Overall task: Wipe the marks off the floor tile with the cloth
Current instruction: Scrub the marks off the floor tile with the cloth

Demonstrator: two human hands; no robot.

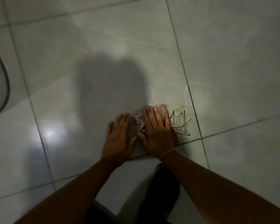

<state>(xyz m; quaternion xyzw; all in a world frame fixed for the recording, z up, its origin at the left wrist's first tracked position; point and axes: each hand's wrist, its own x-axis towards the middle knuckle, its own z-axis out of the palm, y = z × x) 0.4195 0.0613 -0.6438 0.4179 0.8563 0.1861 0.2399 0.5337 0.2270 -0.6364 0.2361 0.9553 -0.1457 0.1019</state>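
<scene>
right hand (pixel 157 133) fingers flat on crumpled red-white cloth (pixel 140 121) | left hand (pixel 118 136) fingers splayed | glossy tile (pixel 87 62) | angular marks (pixel 181 123)

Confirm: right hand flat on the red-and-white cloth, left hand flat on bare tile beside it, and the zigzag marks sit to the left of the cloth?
Not quite. In the head view the zigzag marks lie to the right of the cloth, near the grout line, not the left. The rest holds: the right hand presses flat on the cloth and the left hand lies flat on bare tile beside it.
</scene>
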